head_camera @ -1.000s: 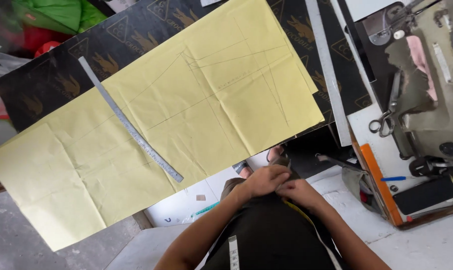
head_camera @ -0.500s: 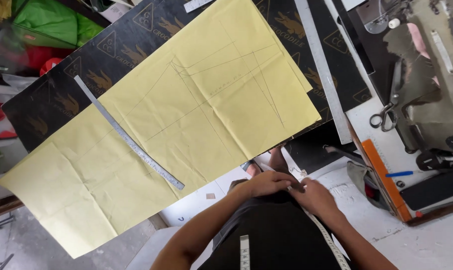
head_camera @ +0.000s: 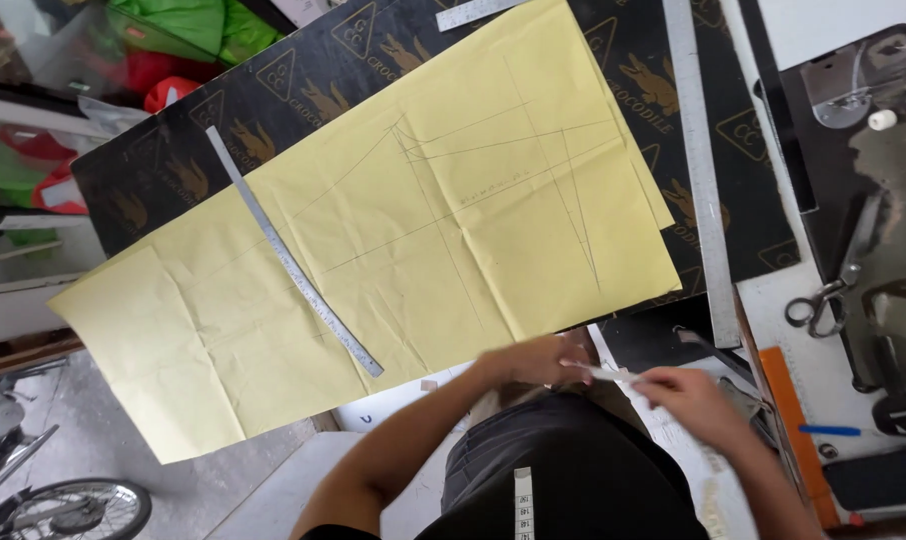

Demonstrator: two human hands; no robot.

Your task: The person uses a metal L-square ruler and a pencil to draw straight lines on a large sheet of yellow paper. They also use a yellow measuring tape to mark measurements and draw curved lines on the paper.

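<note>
**Tape pulled between my two hands**

A white measuring tape (head_camera: 605,374) runs between my hands, just off the near edge of the table and close to my body. My left hand (head_camera: 535,361) pinches one end of the stretch and my right hand (head_camera: 695,402) grips the other; both are blurred, so I cannot make out the exact finger hold. More of the tape hangs down my dark shirt.

Just beyond my hands lies a big creased yellow paper sheet (head_camera: 403,240) with pencilled lines, spread over a black printed board (head_camera: 173,180). A short steel ruler (head_camera: 293,265) lies slantwise on the paper; a long steel ruler (head_camera: 701,170) lies beside its right edge. Scissors (head_camera: 823,295) sit further right, well apart.
</note>
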